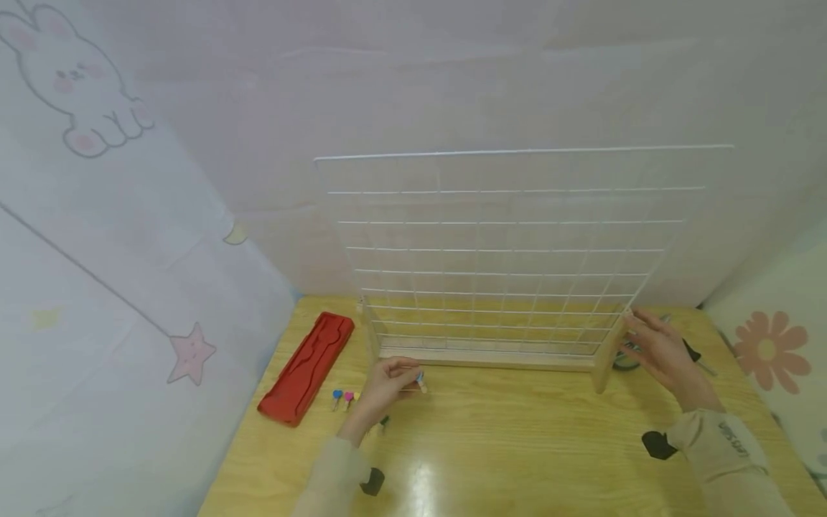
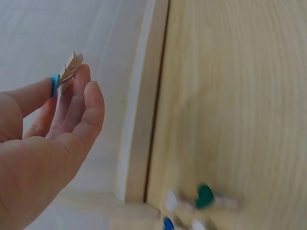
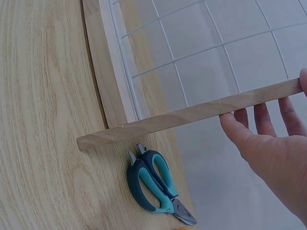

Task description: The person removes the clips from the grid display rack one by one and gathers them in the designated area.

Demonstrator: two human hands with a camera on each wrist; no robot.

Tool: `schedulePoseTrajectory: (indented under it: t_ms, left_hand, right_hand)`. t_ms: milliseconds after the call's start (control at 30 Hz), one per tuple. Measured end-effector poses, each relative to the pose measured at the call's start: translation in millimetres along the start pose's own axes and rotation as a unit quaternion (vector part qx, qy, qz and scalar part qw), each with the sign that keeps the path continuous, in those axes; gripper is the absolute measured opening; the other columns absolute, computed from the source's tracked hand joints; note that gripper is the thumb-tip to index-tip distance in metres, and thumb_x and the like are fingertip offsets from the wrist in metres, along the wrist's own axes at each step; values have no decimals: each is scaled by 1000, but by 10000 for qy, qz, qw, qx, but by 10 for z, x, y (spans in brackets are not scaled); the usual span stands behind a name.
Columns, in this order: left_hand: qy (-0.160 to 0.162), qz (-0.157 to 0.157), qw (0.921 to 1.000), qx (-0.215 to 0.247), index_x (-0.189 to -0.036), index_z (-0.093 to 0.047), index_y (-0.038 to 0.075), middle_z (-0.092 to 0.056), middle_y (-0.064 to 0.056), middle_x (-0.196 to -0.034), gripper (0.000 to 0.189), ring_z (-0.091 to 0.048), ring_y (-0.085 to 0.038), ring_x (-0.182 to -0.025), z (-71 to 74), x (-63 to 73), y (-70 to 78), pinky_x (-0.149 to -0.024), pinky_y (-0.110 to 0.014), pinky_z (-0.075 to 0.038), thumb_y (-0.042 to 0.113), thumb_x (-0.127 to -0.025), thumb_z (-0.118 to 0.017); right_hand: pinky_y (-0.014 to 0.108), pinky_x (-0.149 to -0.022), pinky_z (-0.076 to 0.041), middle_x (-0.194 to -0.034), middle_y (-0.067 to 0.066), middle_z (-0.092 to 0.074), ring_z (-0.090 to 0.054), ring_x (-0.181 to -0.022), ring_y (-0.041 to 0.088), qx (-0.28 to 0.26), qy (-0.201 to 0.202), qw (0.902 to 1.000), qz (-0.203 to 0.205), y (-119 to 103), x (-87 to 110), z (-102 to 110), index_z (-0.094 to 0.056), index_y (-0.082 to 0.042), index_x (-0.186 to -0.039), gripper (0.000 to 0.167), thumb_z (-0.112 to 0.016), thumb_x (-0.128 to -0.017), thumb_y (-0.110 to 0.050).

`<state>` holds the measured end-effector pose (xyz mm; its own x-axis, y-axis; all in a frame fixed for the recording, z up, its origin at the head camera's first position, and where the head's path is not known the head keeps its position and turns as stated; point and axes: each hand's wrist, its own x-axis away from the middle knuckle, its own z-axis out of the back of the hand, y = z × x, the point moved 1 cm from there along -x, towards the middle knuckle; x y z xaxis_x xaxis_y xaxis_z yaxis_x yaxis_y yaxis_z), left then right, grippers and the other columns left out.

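Observation:
My left hand (image 1: 385, 384) pinches a small wooden clothespin (image 2: 72, 68) with a blue decoration between thumb and fingers. It is held above the table, in front of the wooden base bar (image 1: 491, 358) of a stand. A white wire grid (image 1: 494, 250) rises from that stand. At the stand's right end, my right hand (image 1: 665, 352) grips the upper part of the wooden side post (image 3: 192, 112), its fingers along the outer face. Below the left hand lie more clothespins, among them a green heart one (image 2: 205, 196), a blue one (image 1: 337, 395) and a pink one (image 1: 349, 396).
A red molded tray (image 1: 306, 370) lies left of the stand. Scissors with dark and teal handles (image 3: 152, 182) rest on the table outside the right post. Patterned cloth walls (image 1: 194, 108) enclose the wooden table (image 1: 517, 438) at the back and sides.

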<state>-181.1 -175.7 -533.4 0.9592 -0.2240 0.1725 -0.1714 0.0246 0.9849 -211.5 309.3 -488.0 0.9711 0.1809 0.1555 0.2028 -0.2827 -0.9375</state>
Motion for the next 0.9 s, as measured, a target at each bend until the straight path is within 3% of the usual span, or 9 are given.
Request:
schedulePoseTrajectory:
  t_ms: [333,533,667,900]
  left_hand:
    - [813,420,9957,127,-117,-56,-13,-66,-22,-100,34,-66,-18,-78,542,278,-374,-75,-32,-56,9,-93,-64]
    - [1572,608,9854,-247,-111,-63,-11,-67,-22,-102,32,-68,-27,-86,848,457,-560,-80,-40,-56,14,-91,-67]
    - [1904,642,9790,-342,-110,-63,-12,-68,-23,-102,31,-69,-29,-85,1017,563,-633,-77,-39,-56,11,-91,-67]
    - [2076,517,9725,-923,-108,-62,-16,-69,-24,-96,26,-69,-25,-79,1214,661,-719,-68,-35,-58,2,-90,-65]
  right_hand:
    - [24,-87,-51,-124,-10,-39,-57,-103,0,-25,20,10000,-17,2,-15,5,9,-6,-152,76,-47,-102,-19]
    - [23,-87,-51,-124,-10,-38,-57,-103,0,40,87,9999,-87,15,-25,-9,9,-6,-152,77,-48,-102,-21]
    - [23,-86,-51,-123,-10,-39,-57,-102,-1,14,114,9999,-103,14,-24,-11,9,-6,-152,78,-49,-102,-21]
    - [23,-86,-51,-123,-10,-39,-58,-101,-1,9,103,9999,-84,1,-21,-6,9,-7,-152,77,-48,-102,-21]
